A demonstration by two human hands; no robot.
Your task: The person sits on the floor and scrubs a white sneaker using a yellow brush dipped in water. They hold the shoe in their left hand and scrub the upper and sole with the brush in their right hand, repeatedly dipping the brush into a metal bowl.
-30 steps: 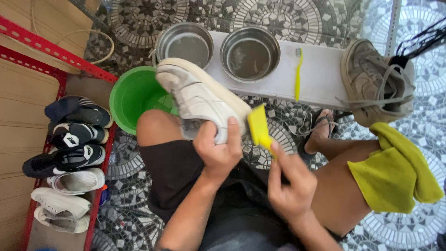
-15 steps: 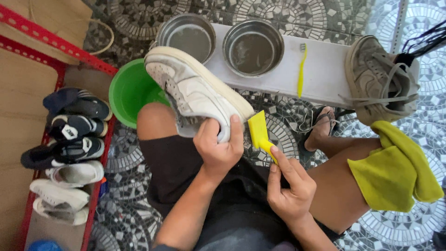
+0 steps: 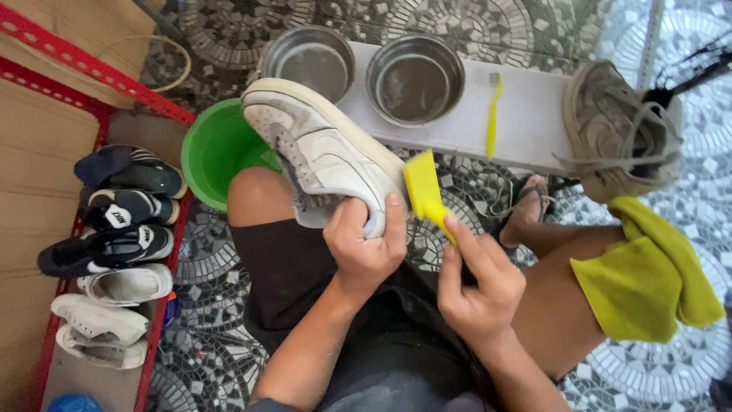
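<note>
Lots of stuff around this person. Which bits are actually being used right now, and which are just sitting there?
In use:
left hand gripping the white sneaker
right hand holding the yellow brush

Sitting there:
two metal bowls
yellow toothbrush
dirty grey shoe
green basin
yellow cloth
shoes on the red rack

Your left hand (image 3: 364, 248) covers the heel of the white sneaker (image 3: 320, 149), so you cannot see that end. Your right hand (image 3: 476, 286) hides the handle of the yellow brush (image 3: 424, 187), and where its bristles meet the shoe is too tight to judge. Both forearms run off the near edge. At the near left corner a blue object (image 3: 72, 403) is cut off, unidentifiable. On the far right, black rods (image 3: 698, 72) leave the frame.
</note>
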